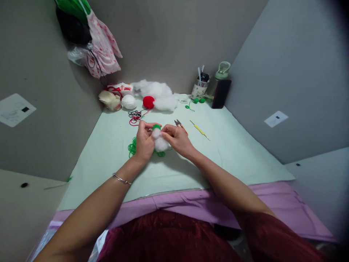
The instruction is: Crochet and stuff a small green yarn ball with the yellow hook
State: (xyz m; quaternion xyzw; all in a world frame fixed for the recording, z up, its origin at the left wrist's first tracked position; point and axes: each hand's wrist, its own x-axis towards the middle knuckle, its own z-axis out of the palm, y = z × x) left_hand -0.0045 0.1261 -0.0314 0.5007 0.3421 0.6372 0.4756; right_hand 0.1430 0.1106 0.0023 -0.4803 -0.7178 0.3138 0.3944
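Observation:
My left hand [144, 140] pinches a small green crocheted piece [156, 127] at its top. My right hand [177, 138] is closed on a tuft of white stuffing [160, 143] that sits between both hands, touching the green piece. Loose green yarn [132, 147] trails on the pale green table cover [231, 145] to the left of and below my hands. Small orange-handled scissors [180, 125] lie just beyond my right hand. A yellow-handled crochet hook [200, 130] lies farther right.
At the back stand a pile of white stuffing [158, 91], a red ball [148, 102], a white ball [128, 102], tangled red and black cords [135, 117], a cup of tools [199, 89], a bottle [218, 82] and a dark box [220, 94]. Bags [89, 40] hang on the left wall.

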